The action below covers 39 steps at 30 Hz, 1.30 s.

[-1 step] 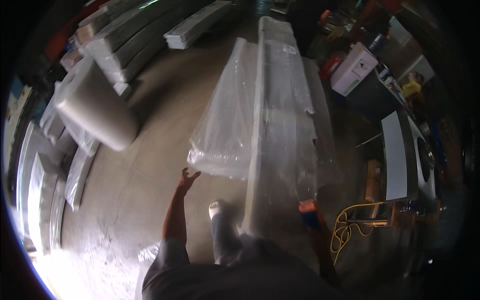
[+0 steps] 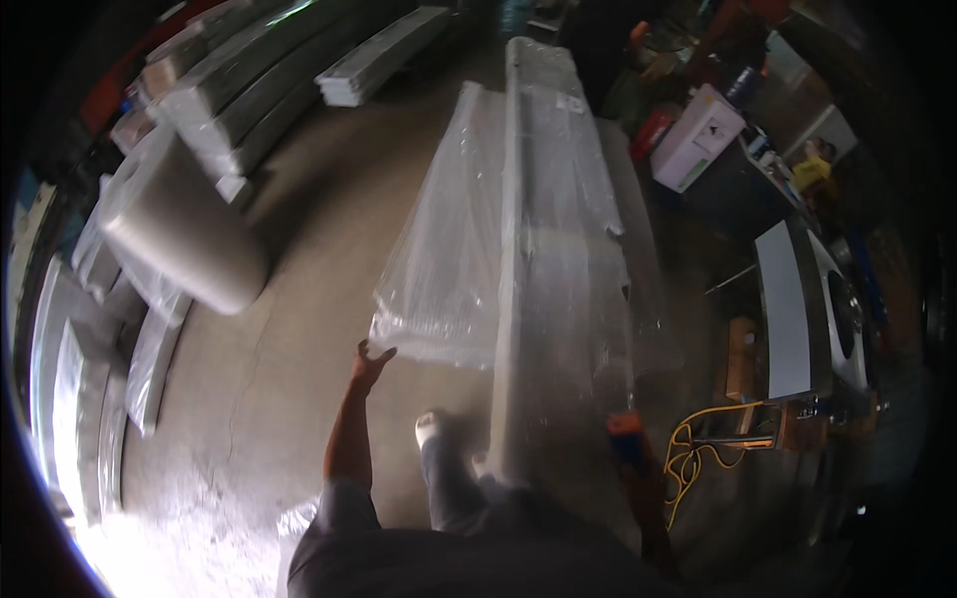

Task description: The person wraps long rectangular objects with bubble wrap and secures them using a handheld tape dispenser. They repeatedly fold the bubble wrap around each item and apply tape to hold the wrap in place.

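Note:
A long panel-like package [image 2: 568,199] wrapped in clear plastic lies lengthwise in front of me, with a pale strip along its left edge. To its left spreads a sheet of clear plastic wrap [image 2: 439,249]. My left hand [image 2: 370,369] is at the sheet's near left corner, fingers and thumb apart; I cannot tell whether it touches the plastic. Down by the package's near right end, my right hand [image 2: 638,468], dark and blurred, grips an orange and blue handheld object [image 2: 625,427] whose kind I cannot make out.
A large white roll [image 2: 184,224] stands at left, near wrapped panels [image 2: 85,399]. Long wrapped bundles [image 2: 249,90] lie at the far left. On the right are a pink-white box [image 2: 696,140], a white-topped stand [image 2: 785,309] and a coiled yellow cord [image 2: 683,463] on the floor.
My left hand and the sheet's corner have come closer together. The orange and blue object in my right hand has shifted slightly right and nearer me. The whole view has moved a little.

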Available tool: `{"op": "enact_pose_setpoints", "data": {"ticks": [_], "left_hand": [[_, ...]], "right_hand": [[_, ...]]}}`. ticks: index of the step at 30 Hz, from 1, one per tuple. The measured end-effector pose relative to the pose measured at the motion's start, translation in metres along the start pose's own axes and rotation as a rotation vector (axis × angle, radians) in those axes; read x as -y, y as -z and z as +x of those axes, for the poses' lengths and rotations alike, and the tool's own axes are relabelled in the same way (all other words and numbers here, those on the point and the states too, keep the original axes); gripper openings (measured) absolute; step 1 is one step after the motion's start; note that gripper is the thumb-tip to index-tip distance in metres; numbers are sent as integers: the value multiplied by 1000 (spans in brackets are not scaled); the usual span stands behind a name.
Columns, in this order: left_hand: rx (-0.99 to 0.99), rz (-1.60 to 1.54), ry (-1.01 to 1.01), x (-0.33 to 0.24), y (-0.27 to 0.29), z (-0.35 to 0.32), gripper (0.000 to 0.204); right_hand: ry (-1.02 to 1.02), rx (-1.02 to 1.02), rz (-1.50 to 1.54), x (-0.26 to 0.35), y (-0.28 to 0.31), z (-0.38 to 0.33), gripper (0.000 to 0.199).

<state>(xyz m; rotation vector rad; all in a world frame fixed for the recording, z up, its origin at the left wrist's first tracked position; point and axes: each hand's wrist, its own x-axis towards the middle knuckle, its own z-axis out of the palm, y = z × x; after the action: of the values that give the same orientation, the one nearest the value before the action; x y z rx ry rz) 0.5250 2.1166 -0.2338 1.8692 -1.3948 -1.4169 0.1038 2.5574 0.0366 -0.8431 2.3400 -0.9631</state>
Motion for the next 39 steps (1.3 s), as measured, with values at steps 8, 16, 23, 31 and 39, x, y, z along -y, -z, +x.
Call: {"op": "enact_pose_setpoints", "data": {"ticks": [8, 16, 23, 31, 39], "left_hand": [[318, -765, -342, 21, -47, 140, 54], [250, -230, -92, -56, 7, -8, 36], [413, 20, -528, -158, -2, -106, 51], [-88, 356, -407, -114, -57, -154, 34], [-217, 477, -590, -226, -95, -283, 30]], "right_hand": [[-671, -434, 202, -22, 19, -24, 54], [-629, -559, 402, -36, -4, -51, 35], [-578, -560, 474, -75, -3, -25, 37], [-448, -439, 663, -139, 84, 21, 36], [-692, -403, 540, -245, 138, 17, 49]]}}
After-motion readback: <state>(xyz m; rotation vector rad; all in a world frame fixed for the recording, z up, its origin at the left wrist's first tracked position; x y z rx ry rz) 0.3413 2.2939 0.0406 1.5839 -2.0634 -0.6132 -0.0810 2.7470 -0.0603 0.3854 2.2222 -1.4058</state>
